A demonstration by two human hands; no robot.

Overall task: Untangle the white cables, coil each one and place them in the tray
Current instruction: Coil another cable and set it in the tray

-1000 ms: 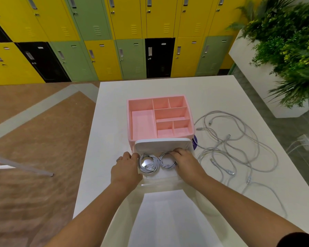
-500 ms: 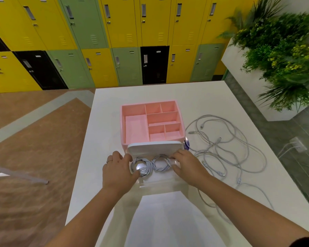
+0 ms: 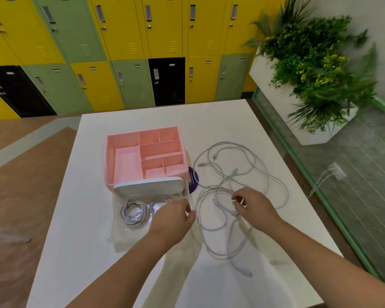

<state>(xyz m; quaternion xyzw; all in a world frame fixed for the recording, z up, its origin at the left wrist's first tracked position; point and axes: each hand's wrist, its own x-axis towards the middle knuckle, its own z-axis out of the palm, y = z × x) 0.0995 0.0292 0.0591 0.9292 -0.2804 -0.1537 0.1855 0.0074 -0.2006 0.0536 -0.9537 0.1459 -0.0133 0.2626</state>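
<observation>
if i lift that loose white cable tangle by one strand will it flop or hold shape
Likely floppy: the loose cables lie in slack, uneven loops on the table. Probably light, yet crossing strands may drag the whole tangle along. Small plug ends could snag on loops.

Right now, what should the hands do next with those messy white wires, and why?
Probably lift one strand out of the tangled cables and pull a plug end free. Two coils already lie in the clear tray, but the rest sprawl looped on the table. The right hand curls at a strand and the left hand is beside the loops.
</observation>
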